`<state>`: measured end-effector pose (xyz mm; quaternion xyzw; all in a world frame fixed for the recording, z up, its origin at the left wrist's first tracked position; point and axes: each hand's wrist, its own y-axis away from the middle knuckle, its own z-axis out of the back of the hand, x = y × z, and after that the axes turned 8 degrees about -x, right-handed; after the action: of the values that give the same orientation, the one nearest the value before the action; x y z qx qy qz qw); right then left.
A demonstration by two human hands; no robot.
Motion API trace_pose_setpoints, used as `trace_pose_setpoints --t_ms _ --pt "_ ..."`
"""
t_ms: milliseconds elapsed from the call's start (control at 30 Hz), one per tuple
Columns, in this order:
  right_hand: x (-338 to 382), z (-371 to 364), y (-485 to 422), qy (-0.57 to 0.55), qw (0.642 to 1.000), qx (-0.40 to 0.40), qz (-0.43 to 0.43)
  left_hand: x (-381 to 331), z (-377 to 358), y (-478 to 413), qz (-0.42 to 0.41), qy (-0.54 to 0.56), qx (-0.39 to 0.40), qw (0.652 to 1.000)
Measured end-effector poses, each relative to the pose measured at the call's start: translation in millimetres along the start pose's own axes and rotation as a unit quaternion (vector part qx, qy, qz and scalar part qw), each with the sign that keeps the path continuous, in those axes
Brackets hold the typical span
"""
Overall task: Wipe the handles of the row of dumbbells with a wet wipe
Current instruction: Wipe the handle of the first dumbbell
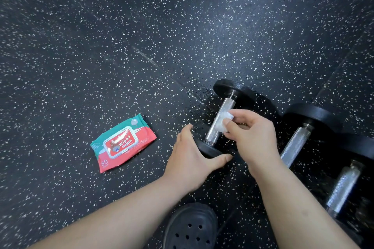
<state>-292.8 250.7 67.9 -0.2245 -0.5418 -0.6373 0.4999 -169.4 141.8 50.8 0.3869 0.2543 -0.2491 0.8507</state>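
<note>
Three black dumbbells lie in a row on the floor at the right. The leftmost dumbbell (228, 105) has a knurled silver handle. My right hand (253, 135) pinches a folded white wet wipe (223, 121) and presses it against the middle of that handle. My left hand (194, 159) grips the near black head of the same dumbbell, thumb under its edge. The second dumbbell (296, 143) and the third dumbbell (342, 188) lie to the right, their handles bare.
A red and green pack of wipes (122, 143) lies flat on the speckled black rubber floor (141, 36), left of my left hand. A black perforated clog (190, 228) shows at the bottom edge between my forearms.
</note>
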Motion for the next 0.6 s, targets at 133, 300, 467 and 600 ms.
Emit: trace_pose_setpoints --t_ms 133,300,467,600 --pt "-15 0 -3 0.208 0.957 -0.027 0.199 0 0 -1 0.003 0.002 -0.001 1.0" --pt "-27 0 4 0.297 0.899 0.01 0.321 1 -2 -1 0.004 -0.002 -0.004 1.0" --pt "-18 2 -7 0.377 0.851 0.106 0.349 1 -2 -1 0.008 -0.003 0.001 1.0" --pt "-4 -4 -17 0.41 0.824 0.063 0.386 0 -3 -1 0.015 -0.001 0.003 1.0"
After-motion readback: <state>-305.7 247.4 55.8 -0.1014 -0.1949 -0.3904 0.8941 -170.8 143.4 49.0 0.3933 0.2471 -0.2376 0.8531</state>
